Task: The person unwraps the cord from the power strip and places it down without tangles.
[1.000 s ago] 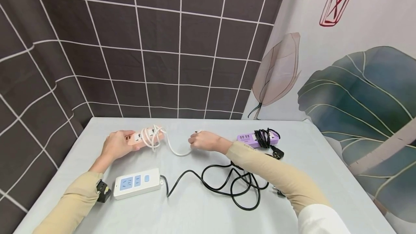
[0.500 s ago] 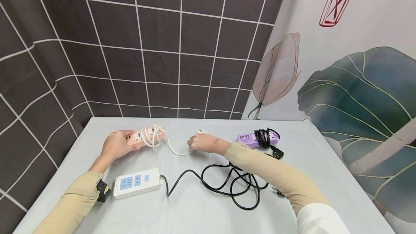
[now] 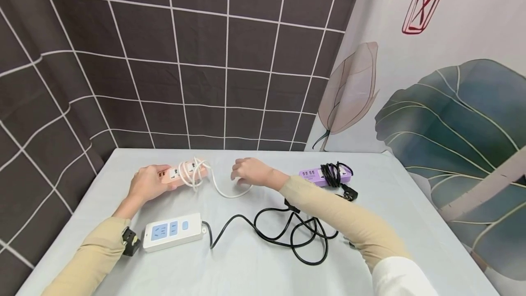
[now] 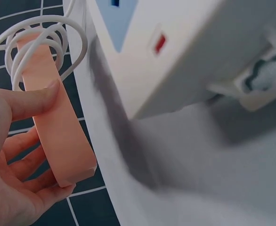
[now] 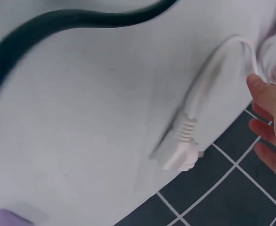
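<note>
Fingers and thumb of my left hand (image 3: 145,184) grip a pink power strip (image 4: 62,127) toward the back left of the table (image 3: 230,268), white cord (image 3: 230,197) looped around it. My right hand (image 3: 252,171) is loose, grasping nothing, near the white plug (image 5: 178,153). I cannot read the red seal-like strokes (image 3: 427,6) on the curtain (image 3: 476,22) or the purple strip's print (image 3: 308,174).

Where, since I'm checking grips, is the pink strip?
In the head view, the pink strip is left of centre, in the left hand, beyond the white strip.
</note>
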`<state>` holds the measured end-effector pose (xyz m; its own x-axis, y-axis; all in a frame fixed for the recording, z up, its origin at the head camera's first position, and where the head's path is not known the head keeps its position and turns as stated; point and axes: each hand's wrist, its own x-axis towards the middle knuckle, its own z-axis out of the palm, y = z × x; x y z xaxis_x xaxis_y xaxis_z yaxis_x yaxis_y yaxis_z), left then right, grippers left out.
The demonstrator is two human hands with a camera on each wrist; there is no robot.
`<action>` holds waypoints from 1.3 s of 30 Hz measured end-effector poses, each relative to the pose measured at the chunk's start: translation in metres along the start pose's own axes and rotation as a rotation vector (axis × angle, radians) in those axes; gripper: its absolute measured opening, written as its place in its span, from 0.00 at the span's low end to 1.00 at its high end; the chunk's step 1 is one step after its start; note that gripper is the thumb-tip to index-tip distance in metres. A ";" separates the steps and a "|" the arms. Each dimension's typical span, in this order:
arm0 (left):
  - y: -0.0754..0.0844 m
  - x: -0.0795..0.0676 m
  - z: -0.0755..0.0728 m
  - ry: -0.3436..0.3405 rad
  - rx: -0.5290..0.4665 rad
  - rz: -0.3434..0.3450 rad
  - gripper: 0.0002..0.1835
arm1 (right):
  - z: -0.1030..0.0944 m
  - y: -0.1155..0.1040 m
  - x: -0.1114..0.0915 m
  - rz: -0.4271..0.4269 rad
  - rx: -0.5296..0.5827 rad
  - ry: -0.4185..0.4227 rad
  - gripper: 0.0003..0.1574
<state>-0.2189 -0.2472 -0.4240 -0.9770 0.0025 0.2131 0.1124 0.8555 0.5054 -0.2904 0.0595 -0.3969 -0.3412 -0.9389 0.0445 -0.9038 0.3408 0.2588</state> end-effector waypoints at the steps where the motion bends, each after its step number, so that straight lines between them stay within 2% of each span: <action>1: 0.000 0.000 0.000 0.001 0.002 -0.001 0.33 | -0.002 0.001 0.002 0.009 -0.001 0.032 0.12; 5: 0.001 0.001 -0.001 0.002 0.005 0.003 0.33 | -0.008 0.002 0.009 0.039 -0.008 0.142 0.12; 9: 0.002 0.001 -0.002 0.004 0.001 0.013 0.33 | -0.013 0.003 0.016 0.065 -0.020 0.217 0.11; 17: 0.003 0.000 -0.002 0.024 0.008 0.031 0.33 | -0.017 0.003 0.029 0.075 -0.039 0.315 0.11; 26: 0.009 -0.001 -0.002 0.025 0.024 0.045 0.32 | -0.020 -0.009 0.045 0.030 -0.041 0.385 0.13; 31: 0.010 0.001 0.000 0.017 0.032 0.043 0.32 | -0.022 -0.017 0.052 -0.001 -0.030 0.397 0.13; 39: 0.010 0.001 0.002 0.013 0.047 0.050 0.32 | -0.023 -0.024 0.062 -0.008 -0.025 0.282 0.15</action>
<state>-0.2195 -0.2372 -0.4201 -0.9678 0.0396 0.2484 0.1524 0.8780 0.4538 -0.2838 -0.0078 -0.3784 -0.2453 -0.9190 0.3085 -0.8985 0.3351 0.2837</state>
